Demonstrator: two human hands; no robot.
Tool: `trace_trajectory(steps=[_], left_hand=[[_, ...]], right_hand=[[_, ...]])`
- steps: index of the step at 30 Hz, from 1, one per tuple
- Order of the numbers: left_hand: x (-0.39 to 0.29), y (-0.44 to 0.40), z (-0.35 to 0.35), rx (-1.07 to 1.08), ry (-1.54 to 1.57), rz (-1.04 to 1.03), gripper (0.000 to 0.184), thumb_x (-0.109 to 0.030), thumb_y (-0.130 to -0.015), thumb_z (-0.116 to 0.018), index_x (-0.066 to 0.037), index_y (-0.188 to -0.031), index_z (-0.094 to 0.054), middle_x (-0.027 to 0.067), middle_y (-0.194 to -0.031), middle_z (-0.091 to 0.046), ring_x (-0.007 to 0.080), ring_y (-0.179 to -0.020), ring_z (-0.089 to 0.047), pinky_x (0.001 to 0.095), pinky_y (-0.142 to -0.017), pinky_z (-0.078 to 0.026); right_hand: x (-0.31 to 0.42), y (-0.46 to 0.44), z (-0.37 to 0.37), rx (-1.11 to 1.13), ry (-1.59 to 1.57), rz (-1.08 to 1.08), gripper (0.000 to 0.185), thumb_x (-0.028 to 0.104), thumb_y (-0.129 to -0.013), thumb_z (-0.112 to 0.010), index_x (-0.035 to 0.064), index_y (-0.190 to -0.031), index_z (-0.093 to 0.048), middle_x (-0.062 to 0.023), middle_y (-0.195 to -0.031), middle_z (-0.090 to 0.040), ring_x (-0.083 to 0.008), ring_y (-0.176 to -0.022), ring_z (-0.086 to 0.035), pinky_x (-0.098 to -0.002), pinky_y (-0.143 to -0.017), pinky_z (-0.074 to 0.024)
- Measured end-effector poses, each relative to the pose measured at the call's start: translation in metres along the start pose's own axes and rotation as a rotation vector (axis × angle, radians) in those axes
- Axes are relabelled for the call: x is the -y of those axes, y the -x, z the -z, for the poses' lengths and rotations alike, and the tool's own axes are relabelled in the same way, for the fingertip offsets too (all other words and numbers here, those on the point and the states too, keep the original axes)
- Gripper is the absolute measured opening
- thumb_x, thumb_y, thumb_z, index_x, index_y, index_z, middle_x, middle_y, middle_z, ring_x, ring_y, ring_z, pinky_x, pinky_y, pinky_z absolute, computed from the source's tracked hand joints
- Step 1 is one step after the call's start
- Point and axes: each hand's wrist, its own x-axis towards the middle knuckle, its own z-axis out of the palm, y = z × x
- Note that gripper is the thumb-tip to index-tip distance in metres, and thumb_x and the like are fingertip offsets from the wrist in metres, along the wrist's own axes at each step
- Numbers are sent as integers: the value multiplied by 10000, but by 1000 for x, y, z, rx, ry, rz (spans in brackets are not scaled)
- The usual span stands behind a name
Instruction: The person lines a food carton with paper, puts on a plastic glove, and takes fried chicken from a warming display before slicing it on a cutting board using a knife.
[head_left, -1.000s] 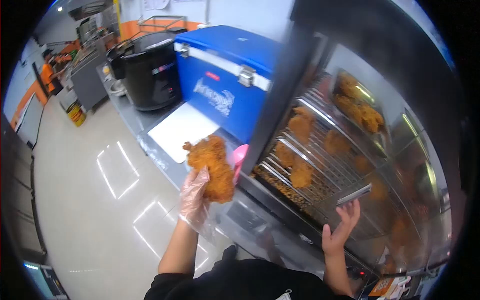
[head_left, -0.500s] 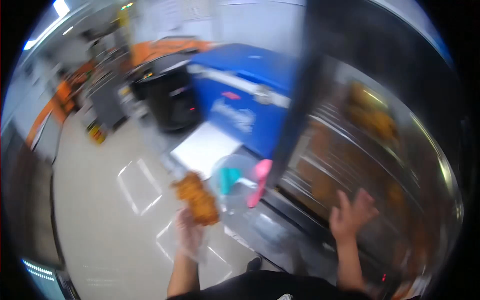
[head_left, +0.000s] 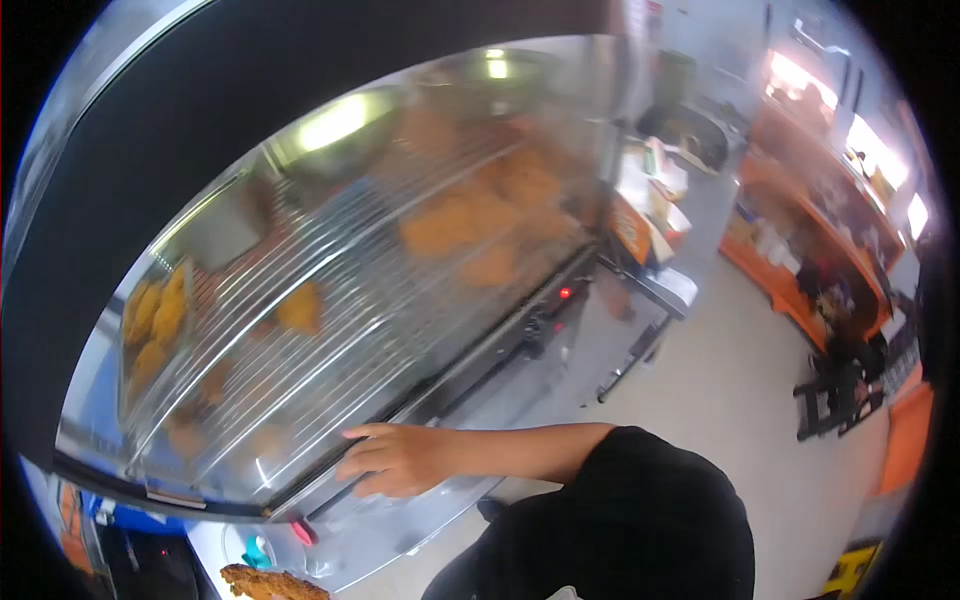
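Note:
My right hand [head_left: 388,460] is bare, fingers stretched out and apart, at the lower front edge of a glass-fronted food warmer [head_left: 330,470]. It seems to touch that edge, though contact is hard to confirm. Behind the glass, wire racks [head_left: 340,270] carry several fried pieces [head_left: 480,220], with more in a tray [head_left: 155,320] at the left. A long piece of fried chicken [head_left: 272,583] shows at the bottom edge of the view. My left hand is out of view.
Below the warmer stand a clear tub with a teal item [head_left: 256,550] and a pink-handled utensil [head_left: 303,532]. A black appliance [head_left: 150,562] is at lower left. To the right are a counter with boxes [head_left: 640,215] and an orange shelf unit [head_left: 800,250].
My view has swung right, so the warmer now fills the left and centre. My right hand has come to its lower edge. My gloved left hand, holding the fried chicken, has left the view.

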Motion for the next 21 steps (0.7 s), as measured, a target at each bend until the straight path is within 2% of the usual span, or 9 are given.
trace_trajectory(steps=[3, 6, 9, 11, 13, 15, 18, 21], left_hand=[[25, 17, -57, 170, 1, 99, 486, -264, -889, -543, -47, -1300, -402, 119, -1164, -555, 262, -1046, -561, 397, -875, -482], [56, 53, -111, 342, 17, 246, 493, -251, -881, -559, -50, -1302, -398, 119, -1160, -554, 262, -1039, -564, 393, -865, -489], [96, 108, -175, 486, 109, 442, 502, -239, -873, -574, -52, -1303, -395, 119, -1157, -552, 262, -1031, -567, 389, -855, -496], [129, 145, -237, 536, 223, 607, 534, -164, -811, -645, -48, -1277, -412, 117, -1139, -544, 250, -993, -576, 365, -807, -518], [158, 191, -301, 600, 242, 698, 557, -163, -797, -651, -47, -1287, -412, 117, -1135, -548, 250, -1000, -576, 367, -818, -514], [174, 229, -363, 724, 282, 836, 571, -125, -791, -638, -44, -1305, -405, 117, -1136, -548, 256, -1013, -573, 365, -829, -510], [182, 283, -447, 819, 280, 935, 558, -93, -817, -580, -43, -1336, -383, 116, -1149, -543, 243, -1030, -567, 352, -853, -495], [201, 321, -515, 951, 270, 991, 547, -90, -838, -543, -37, -1352, -365, 118, -1169, -538, 232, -1051, -561, 340, -875, -482]], right_hand=[[35, 71, 78, -4, 92, -234, 223, 41, -704, -640, 82, -923, -638, -58, -1107, -570, -236, -870, -587, -397, -830, -465], [81, 150, 158, -27, 319, -385, 223, 33, -701, -628, 99, -914, -640, -38, -1042, -590, -221, -816, -584, -372, -713, -451], [150, 226, 242, -16, 461, -585, 185, 87, -724, -595, 122, -901, -639, -33, -1003, -611, -223, -897, -588, -374, -758, -456], [200, 273, 289, -23, 569, -691, 205, 66, -703, -591, 121, -893, -645, -32, -962, -619, -222, -872, -592, -369, -735, -456], [247, 313, 325, -90, 669, -772, 237, 21, -663, -582, 120, -866, -652, -27, -916, -622, -208, -807, -584, -349, -687, -445], [288, 344, 352, -208, 785, -817, 288, -50, -603, -567, 118, -818, -660, -16, -864, -619, -181, -701, -563, -317, -611, -424], [336, 389, 377, -340, 872, -971, 289, -71, -576, -551, 112, -774, -655, -11, -833, -616, -181, -665, -548, -314, -587, -414], [353, 423, 402, -368, 919, -1028, 287, -79, -566, -546, 108, -755, -652, -11, -818, -608, -179, -647, -532, -313, -576, -406]])
